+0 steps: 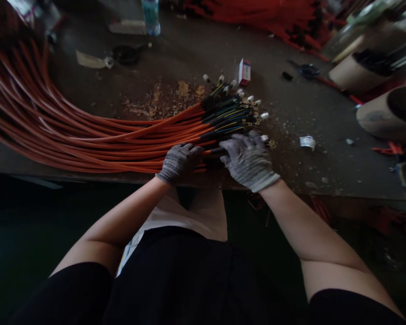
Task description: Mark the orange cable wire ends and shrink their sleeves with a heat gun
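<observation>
A large curved bundle of orange cables [88, 135] sweeps across the bench from the left. Its ends fan out into black sleeves, thin yellow and blue wires, and brass ring terminals with white caps [243, 108]. My left hand [179, 162], in a grey knit glove, is shut around the orange cables near the bench edge. My right hand [248, 160], also gloved, closes over a black-sleeved cable end just below the terminals. Loose brass rings lie scattered near its fingertips.
The dark, worn workbench [301, 117] carries a small red-and-white box [244, 72], a plastic water bottle [151, 16], and a black roll [126, 55]. A red-handled tool [307, 71] lies at the right. Tan tube-shaped containers [389, 113] stand beyond it, with red cables [257, 13] at the back.
</observation>
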The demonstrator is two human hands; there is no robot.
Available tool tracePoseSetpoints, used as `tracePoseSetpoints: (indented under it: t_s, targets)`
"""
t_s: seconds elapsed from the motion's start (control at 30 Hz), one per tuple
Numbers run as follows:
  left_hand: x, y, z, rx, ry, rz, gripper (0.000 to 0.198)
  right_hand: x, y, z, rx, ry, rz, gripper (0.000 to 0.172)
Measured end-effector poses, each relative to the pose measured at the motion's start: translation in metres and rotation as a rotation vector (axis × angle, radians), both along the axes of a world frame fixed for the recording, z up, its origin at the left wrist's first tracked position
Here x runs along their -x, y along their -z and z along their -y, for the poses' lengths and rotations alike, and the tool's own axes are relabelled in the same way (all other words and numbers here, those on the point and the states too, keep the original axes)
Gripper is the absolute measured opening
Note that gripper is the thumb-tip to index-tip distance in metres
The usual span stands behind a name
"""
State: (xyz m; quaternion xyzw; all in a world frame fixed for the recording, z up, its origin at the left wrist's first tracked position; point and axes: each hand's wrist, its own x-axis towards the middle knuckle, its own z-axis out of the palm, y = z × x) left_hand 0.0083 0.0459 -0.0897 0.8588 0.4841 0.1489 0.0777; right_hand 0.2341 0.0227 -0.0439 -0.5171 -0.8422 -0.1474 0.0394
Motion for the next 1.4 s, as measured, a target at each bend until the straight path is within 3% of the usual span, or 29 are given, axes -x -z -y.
tracePoseSetpoints:
  t_s: [0.13,0.3,0.5,0.93,1.03,1.17,1.27,1.4]
  targets:
    - [0.002,0.001,-0.003,0.055,0.024,0.094,0.037,0.015,0.016,-0.011,0.045,0.023,0.026,0.027]
    - [0.004,0.003,-0.007,0.06,0.08,0.245,0.038,0.012,0.011,-0.018,0.021,-0.058,0.034,0.029]
    - [0.004,0.003,-0.007,0.091,0.083,0.233,0.038,0.02,0.014,-0.02,0.139,-0.092,-0.006,0.028]
    - [0.005,0.004,-0.01,0.104,0.08,0.235,0.032,0.03,0.015,-0.016,0.096,-0.055,-0.033,0.028]
    - [0.004,0.0,-0.007,0.098,0.106,0.139,0.032,0.02,0.018,-0.018,0.098,-0.07,-0.078,0.029]
    - [0.002,-0.018,-0.003,0.089,0.174,-0.147,0.038,-0.02,0.033,-0.016,0.092,-0.006,-0.169,0.032]
    - [-0.002,-0.031,-0.008,0.106,0.076,-0.279,0.04,-0.046,0.051,-0.006,0.055,0.043,-0.242,0.034]
    - [-0.017,-0.04,-0.016,0.066,-0.025,-0.411,0.04,-0.051,0.073,0.006,-0.042,0.031,-0.373,0.038]
